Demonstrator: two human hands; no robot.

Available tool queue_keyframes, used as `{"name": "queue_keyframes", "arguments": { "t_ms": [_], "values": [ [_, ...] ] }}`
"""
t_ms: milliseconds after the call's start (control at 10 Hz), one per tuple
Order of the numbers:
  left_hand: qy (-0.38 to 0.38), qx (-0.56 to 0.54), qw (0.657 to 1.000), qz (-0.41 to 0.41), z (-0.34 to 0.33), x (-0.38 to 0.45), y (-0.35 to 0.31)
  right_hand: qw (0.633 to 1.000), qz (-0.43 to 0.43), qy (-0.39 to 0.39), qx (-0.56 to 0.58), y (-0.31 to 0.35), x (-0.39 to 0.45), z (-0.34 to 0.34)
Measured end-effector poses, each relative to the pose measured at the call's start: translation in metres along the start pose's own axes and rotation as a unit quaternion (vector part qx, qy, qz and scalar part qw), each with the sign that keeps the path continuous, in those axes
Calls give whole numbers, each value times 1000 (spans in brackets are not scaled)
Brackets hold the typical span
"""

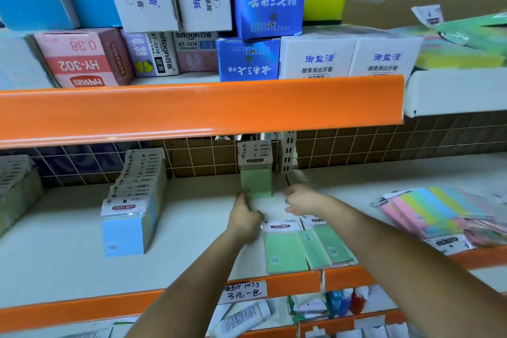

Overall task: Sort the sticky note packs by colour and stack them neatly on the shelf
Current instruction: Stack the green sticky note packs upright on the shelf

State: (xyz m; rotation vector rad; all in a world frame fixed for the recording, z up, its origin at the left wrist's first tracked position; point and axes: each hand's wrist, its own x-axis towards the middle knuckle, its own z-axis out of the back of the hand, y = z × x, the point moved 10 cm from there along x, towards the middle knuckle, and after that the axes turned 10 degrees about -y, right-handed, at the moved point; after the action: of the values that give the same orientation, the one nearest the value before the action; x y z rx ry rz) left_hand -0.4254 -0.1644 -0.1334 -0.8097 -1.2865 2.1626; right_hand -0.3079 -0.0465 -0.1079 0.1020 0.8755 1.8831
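A green sticky note pack (255, 173) stands upright at the back of the white shelf (68, 269). My left hand (245, 219) touches its lower left corner with curled fingers. My right hand (299, 198) hovers just right of the pack, fingers loosely curled, holding nothing. Three green packs (304, 245) lie flat at the shelf's front edge below my hands. A row of blue packs (131, 206) stands upright on the left.
Grey-green packs (16, 186) stand at the far left. Multicolour packs (444, 214) lie in a loose pile on the right. An orange shelf lip (192, 110) overhangs closely above. A perforated upright post (288, 153) stands behind the green pack.
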Motion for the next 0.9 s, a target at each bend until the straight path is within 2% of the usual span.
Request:
{"name": "queue_keyframes", "arguments": {
  "t_ms": [200,300,500,600,700,900],
  "values": [
    [-49,197,978,-48,-2,-28,-24,999,14,-29,23,-14,-28,31],
    [-56,238,969,-25,-7,-37,-23,999,4,-30,43,-25,-45,40],
    [-74,233,966,84,0,-55,1,999,24,14,47,-26,-78,21],
    [-72,215,968,108,3,-62,10,998,35,36,28,-19,-89,1],
    [-39,201,972,117,-3,-66,13,999,30,43,-9,-20,-92,-13],
    [-8,172,977,128,-14,-72,12,999,19,33,-28,-24,-90,-18]
  ]
}}
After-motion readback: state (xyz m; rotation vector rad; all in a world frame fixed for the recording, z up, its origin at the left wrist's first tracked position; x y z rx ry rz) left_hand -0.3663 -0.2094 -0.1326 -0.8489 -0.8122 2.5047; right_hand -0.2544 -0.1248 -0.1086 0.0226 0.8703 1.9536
